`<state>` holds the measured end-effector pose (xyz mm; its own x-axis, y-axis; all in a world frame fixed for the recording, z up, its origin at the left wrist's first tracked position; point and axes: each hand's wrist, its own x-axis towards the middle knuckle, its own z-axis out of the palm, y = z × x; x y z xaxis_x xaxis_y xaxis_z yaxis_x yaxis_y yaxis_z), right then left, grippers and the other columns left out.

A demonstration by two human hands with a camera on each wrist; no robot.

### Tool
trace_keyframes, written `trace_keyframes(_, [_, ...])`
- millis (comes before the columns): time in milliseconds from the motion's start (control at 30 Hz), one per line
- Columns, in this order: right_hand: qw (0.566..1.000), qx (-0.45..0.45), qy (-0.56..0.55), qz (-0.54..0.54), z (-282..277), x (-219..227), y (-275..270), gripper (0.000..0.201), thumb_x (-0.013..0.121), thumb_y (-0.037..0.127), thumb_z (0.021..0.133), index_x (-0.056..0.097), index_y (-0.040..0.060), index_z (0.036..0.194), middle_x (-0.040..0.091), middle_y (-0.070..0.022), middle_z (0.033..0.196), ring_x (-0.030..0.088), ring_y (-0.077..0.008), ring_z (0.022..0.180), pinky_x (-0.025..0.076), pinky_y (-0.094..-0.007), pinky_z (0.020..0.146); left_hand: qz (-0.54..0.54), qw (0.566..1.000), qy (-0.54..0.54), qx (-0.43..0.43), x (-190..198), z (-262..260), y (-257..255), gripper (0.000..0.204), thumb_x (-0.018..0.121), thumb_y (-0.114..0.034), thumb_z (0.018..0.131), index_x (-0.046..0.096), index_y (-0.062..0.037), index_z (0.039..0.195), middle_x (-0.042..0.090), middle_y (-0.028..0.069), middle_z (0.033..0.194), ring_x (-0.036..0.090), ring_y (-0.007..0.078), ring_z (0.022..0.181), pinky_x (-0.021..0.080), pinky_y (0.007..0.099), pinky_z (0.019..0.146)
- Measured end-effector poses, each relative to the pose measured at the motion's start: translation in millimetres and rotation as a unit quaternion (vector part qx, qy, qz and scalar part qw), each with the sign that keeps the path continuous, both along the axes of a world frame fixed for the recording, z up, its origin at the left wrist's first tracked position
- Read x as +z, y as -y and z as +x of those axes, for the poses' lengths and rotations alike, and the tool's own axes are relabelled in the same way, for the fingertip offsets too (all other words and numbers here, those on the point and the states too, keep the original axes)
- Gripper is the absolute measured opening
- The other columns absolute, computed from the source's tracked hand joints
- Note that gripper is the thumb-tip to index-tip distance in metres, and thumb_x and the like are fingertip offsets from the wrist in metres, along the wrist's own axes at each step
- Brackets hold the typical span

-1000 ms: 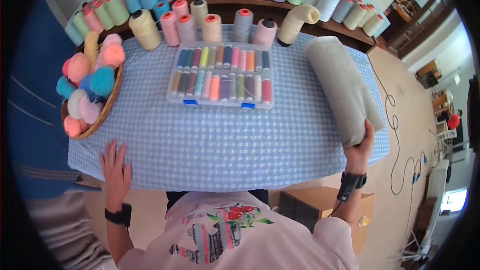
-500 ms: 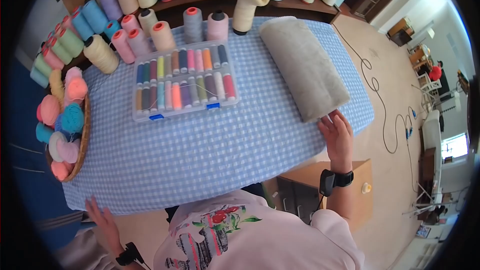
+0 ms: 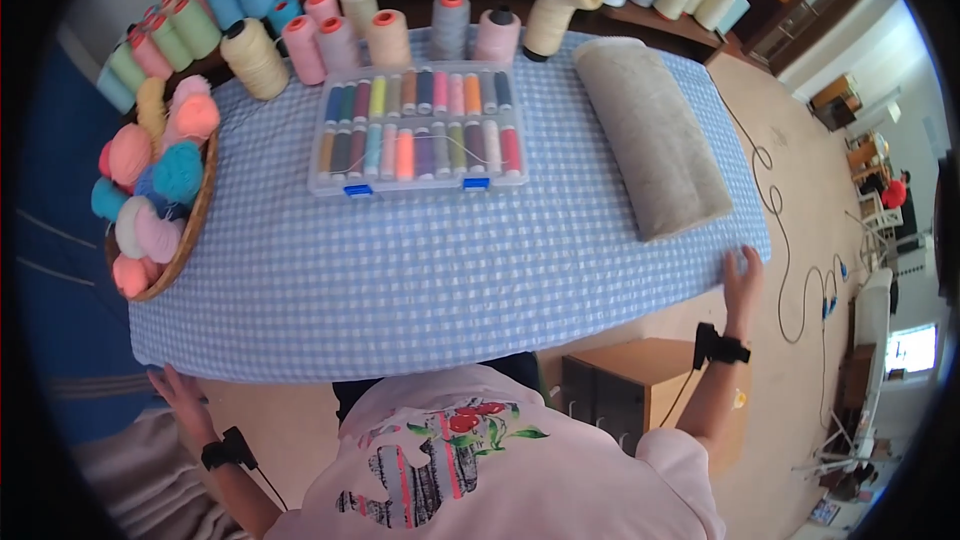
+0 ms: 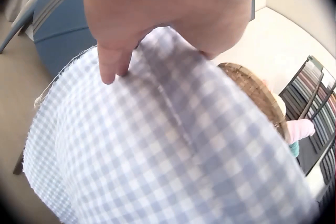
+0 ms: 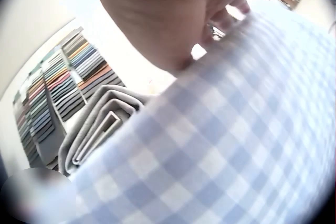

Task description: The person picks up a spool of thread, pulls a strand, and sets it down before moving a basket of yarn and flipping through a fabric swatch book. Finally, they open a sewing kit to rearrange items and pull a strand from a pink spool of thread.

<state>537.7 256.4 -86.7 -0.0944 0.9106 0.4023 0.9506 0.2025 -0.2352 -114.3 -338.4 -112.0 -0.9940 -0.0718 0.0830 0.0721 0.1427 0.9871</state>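
Observation:
A blue-and-white gingham tablecloth [image 3: 420, 270] covers the table. My left hand [image 3: 185, 405] is at its front left corner with the fingers spread. In the left wrist view, that hand [image 4: 168, 8] arches over the cloth's edge, its fingertips on the fabric. At the front right edge, my right hand [image 3: 742, 285] touches the cloth with loosely bent fingers. Just beyond it lies a folded grey plush fabric [image 3: 655, 145]; its layered end [image 5: 102, 124] shows in the right wrist view. Neither hand holds the grey fabric.
A clear plastic case [image 3: 420, 185] of sewing threads sits mid-table. On the left stands a wicker basket [image 3: 200, 210] of yarn balls. Thread cones [image 3: 452, 25] line the back and a shelf. A wooden cabinet [image 3: 640, 365] is below the front right edge; a cable [image 3: 775, 200] crosses the floor.
My right hand has let go of the grey fabric and moved to the table's front right edge. My left hand has shifted from the tabletop to the front left corner.

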Motion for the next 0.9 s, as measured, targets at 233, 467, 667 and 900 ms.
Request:
trace_keyframes(233, [0.764,0.352,-0.493,-0.224,-169,125,89,0.03,0.047,-0.001,0.088,0.053,-0.0015,0.118,0.055,-0.0135,0.12,0.055,-0.023,0.109,0.048,-0.034,0.086,-0.121,0.935,-0.222,-0.249,111,62,-107,0.03,0.044,-0.002,0.093,0.049,0.0037,0.122,0.052,0.0144,0.121,0.052,0.0231,0.112,0.043,0.0356,0.096])
trace_keyframes(467, [0.753,0.384,-0.408,-0.344,-307,88,69,0.055,0.058,0.017,0.088,0.036,-0.0021,0.134,0.039,-0.0153,0.137,0.046,-0.0258,0.121,0.046,-0.0372,0.089,0.011,0.876,0.013,-0.482,119,85,-293,0.042,0.049,-0.009,0.092,0.042,-0.0004,0.132,0.046,0.0109,0.134,0.039,0.0213,0.127,0.033,0.0347,0.104])
trace_keyframes(667, [0.679,0.234,-0.476,-0.508,-336,88,51,0.037,0.058,0.024,0.087,0.055,0.0029,0.117,0.059,-0.001,0.091,0.053,-0.0098,0.085,0.044,-0.0291,0.076,0.134,0.79,0.235,-0.551,93,63,-351,0.048,0.045,-0.01,0.093,0.035,0.0008,0.138,0.044,0.0092,0.136,0.039,0.0171,0.126,0.029,0.0324,0.105])
trace_keyframes(900, [0.647,0.273,-0.474,-0.531,-342,97,75,0.043,0.061,0.024,0.088,0.048,0.0054,0.125,0.057,-0.0033,0.113,0.054,-0.0138,0.1,0.043,-0.0308,0.084,0.152,0.799,0.137,-0.566,98,58,-319,0.046,0.042,-0.006,0.092,0.036,0.0032,0.137,0.045,0.0087,0.135,0.042,0.0167,0.123,0.03,0.0319,0.105])
